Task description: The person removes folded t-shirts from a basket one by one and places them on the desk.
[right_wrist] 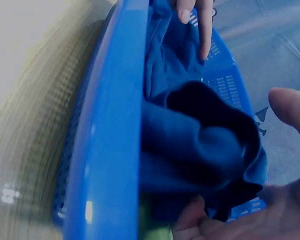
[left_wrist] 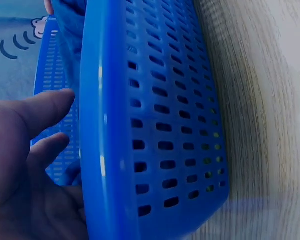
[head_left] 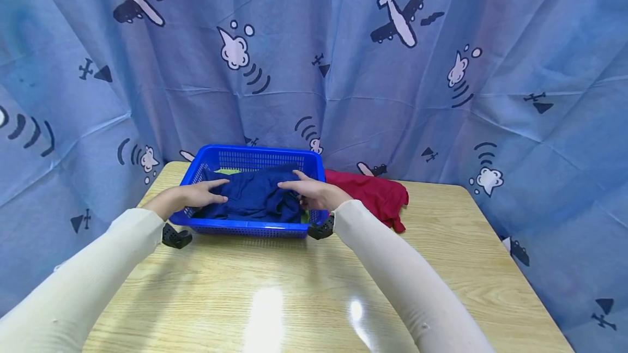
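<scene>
A dark blue cloth (head_left: 260,192) lies crumpled in a blue plastic basket (head_left: 245,226) with slotted walls. My left hand (head_left: 201,195) reaches over the basket's left side, its thumb and fingers spread above the cloth. In the left wrist view that hand (left_wrist: 35,145) is just inside the near rim. At the right end, my right hand (head_left: 319,194) has its fingers spread around the cloth's bunched edge. In the right wrist view one fingertip (right_wrist: 192,212) is right at the cloth's lower fold, while another digit stands apart from it. Something light green (head_left: 228,171) shows under the cloth.
A dark red cloth (head_left: 373,195) lies on the wooden table (head_left: 441,255), to the right of the basket. A blue curtain (head_left: 304,70) printed with airplanes hangs behind the table and along its sides. Light glares off the tabletop in front of the basket.
</scene>
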Available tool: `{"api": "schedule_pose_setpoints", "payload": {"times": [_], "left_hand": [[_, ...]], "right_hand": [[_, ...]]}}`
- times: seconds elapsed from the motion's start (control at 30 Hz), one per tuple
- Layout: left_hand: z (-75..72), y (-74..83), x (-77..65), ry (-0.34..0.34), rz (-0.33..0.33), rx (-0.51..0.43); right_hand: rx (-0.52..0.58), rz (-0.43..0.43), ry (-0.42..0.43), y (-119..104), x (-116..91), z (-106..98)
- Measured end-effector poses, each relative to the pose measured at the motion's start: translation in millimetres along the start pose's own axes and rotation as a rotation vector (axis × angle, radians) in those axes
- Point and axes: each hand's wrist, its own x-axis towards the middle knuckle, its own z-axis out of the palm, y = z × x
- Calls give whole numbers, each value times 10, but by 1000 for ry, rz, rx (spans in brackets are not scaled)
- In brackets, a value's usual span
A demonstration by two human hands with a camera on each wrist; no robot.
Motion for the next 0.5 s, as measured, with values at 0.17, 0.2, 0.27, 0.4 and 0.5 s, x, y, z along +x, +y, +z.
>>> {"api": "schedule_pose_setpoints", "payload": {"times": [0.17,0.2,0.27,0.4,0.5], "left_hand": [[26,4,29,-46,7,0],[35,6,40,-52,11,1],[49,5,61,-61,17,10],[64,-5,93,-60,29,27],[62,-26,107,-48,35,43]], "right_hand": [[-103,5,-72,24,-7,-9],[-132,3,-87,28,-8,-3],[-203,-6,-112,35,-15,16],[-405,-79,-118,57,-8,62],[-531,-157,-91,75,20,88]]}}
